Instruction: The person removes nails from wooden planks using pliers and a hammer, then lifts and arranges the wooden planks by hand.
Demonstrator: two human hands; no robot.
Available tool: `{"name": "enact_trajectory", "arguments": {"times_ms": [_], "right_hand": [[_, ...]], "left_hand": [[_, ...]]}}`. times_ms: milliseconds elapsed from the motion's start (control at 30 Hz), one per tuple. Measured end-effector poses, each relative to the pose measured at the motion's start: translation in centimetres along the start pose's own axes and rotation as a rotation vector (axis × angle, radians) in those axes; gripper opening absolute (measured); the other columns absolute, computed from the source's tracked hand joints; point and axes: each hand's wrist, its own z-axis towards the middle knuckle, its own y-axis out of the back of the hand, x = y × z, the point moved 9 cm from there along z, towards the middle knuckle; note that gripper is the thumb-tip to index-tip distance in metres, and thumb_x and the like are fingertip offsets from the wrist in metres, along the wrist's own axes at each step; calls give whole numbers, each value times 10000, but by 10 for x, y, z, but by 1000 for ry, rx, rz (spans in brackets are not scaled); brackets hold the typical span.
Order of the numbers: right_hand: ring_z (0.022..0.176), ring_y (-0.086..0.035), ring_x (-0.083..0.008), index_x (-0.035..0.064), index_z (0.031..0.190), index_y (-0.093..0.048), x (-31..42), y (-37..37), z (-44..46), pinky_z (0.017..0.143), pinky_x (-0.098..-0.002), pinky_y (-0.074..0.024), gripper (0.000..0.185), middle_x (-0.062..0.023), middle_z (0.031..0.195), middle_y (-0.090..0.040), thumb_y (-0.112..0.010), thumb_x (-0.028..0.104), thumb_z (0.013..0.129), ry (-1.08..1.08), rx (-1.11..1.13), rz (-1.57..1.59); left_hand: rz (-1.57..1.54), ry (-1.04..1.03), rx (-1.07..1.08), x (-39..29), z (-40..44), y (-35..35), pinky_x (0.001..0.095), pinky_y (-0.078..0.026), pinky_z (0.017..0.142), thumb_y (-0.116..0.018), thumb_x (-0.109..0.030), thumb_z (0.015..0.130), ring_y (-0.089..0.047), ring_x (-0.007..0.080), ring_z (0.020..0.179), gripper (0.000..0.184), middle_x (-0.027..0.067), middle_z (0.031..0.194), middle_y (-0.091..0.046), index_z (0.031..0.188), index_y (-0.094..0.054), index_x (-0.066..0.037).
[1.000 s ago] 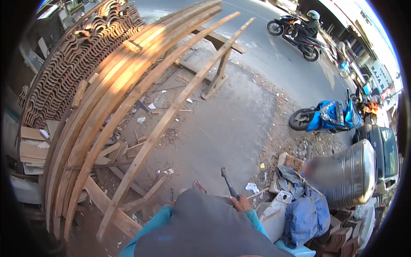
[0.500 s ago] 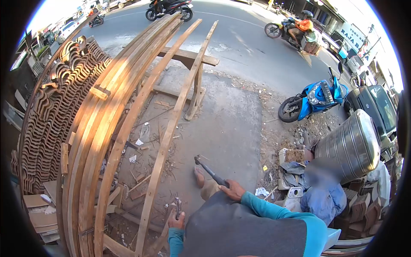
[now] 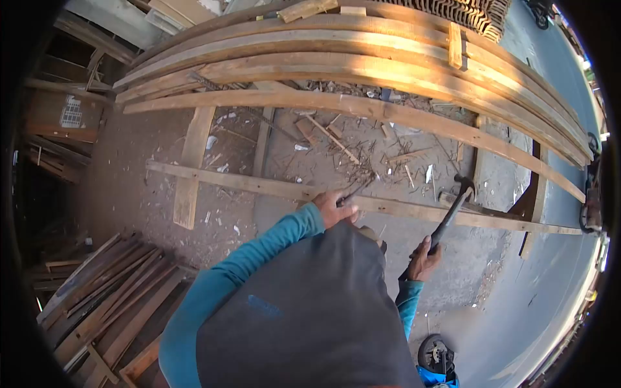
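Mid-frame, clasping a thin dark tool in left hand, near the plank; apparently just holding tools ready. Right of centre, gripping hammer in right hand, overlapping the plank's edges in view. Probably calling for clearance from those edges; having open pavement lower right.

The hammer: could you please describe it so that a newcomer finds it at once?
Find the dark top, low in the middle. To its right, the right hand grips the hammer. Its dark, curved head sets it apart from the straight, pale planks.
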Motion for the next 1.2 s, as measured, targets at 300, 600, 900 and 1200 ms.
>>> {"name": "enact_trajectory", "arguments": {"times_ms": [300, 600, 900, 1200], "right_hand": [[544, -473, -76, 14, 918, -531, 27, -16, 40, 476, -250, -398, 329, -4, 652, -497, -633, 322, 971, -40, 160, -29], [528, -506, -107, -2, 902, -494, -66, 77, 6, 442, -259, -415, 229, -45, 665, -528, -571, 205, 959, -221, -633, 112], [528, -595, -202, -83, 793, -619, -286, 54, 2, 472, -356, -465, 303, -136, 654, -627, -541, 206, 842, -789, 211, -220], [952, -672, -345, 12, 1113, -670, -284, -134, 69, 821, -430, -538, 407, -192, 1036, -703, -568, 341, 895, 345, 536, -864]], "left_hand": [[-737, 438, 40, 76, 63, 4, 273, -453, 454, -620, -298, 923, -535, 112, 570, 358, 100, 849, -614, 1144, -519, -34], [733, 642, 349, 296, 180, 15, 452, -541, 855, -576, -424, 904, -666, 368, 1033, 620, 249, 1226, -632, 1331, -509, 21], [1016, 571, 516, 442, 225, -36, 474, -522, 933, -686, -521, 774, -650, 382, 1090, 645, 210, 1234, -651, 1180, -674, -20], [834, 676, 266, 293, 232, -30, 441, -457, 1033, -581, -373, 882, -531, 345, 1271, 557, 206, 1388, -535, 1330, -562, -42]]}}
